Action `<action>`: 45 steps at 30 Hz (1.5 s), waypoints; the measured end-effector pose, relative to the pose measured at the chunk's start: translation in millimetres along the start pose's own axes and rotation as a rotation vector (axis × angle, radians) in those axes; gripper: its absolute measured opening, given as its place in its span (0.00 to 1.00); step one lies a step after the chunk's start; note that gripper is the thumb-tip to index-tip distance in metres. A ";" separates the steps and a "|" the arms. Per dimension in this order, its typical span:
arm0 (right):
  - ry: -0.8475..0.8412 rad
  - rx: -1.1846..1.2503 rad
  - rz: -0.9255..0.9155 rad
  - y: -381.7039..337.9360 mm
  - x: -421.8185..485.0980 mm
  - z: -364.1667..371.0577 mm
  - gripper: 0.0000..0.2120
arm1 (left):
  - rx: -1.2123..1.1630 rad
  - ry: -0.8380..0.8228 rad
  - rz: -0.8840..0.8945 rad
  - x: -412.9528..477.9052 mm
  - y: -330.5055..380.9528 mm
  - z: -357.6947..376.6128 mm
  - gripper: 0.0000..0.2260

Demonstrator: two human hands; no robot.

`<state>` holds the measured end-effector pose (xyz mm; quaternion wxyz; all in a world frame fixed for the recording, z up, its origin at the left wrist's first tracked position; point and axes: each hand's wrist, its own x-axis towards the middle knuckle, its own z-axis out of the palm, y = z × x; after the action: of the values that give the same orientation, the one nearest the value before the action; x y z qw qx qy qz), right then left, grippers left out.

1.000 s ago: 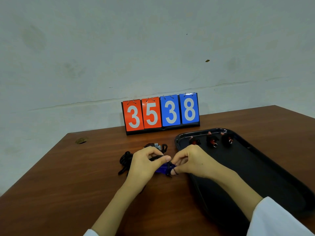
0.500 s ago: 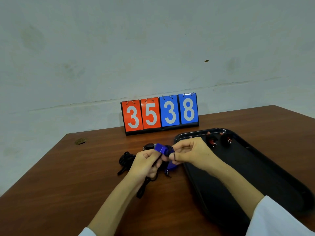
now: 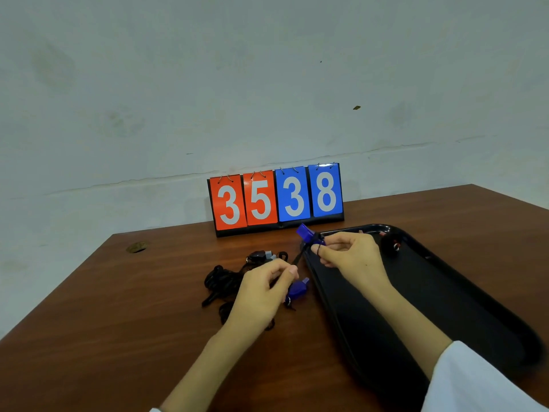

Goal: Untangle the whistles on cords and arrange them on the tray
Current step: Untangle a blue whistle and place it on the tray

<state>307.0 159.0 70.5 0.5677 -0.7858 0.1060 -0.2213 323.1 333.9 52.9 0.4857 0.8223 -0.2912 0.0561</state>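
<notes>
My right hand [image 3: 350,257] pinches a blue whistle [image 3: 307,233] and holds it up above the far left corner of the black tray [image 3: 445,292]. Its black cord [image 3: 298,257] runs down to my left hand [image 3: 261,289], which pinches it. A second blue whistle [image 3: 298,289] lies on the table by my left fingers. A black and grey whistle [image 3: 261,256] and a tangle of black cords [image 3: 221,282] lie further left. A dark whistle with red [image 3: 391,244] lies at the tray's far end, partly hidden behind my right hand.
A flip scoreboard [image 3: 276,199] reading 3538 stands at the back of the wooden table [image 3: 118,322], against the wall. A small round hole or cap [image 3: 137,247] is near the table's far left corner.
My right hand lifted one blue whistle up and to the right, toward the tray's corner. The cord now stretches between my hands, and the second blue whistle is uncovered on the table.
</notes>
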 end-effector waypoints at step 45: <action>-0.387 0.217 -0.096 -5.8 -12.3 8.4 0.08 | 0.038 0.215 0.060 -2.2 -22.5 8.8 0.19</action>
<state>299.6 173.2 71.1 0.6476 -0.7520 -0.0668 -0.1033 331.6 335.5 30.2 0.4965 0.8115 -0.2608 0.1640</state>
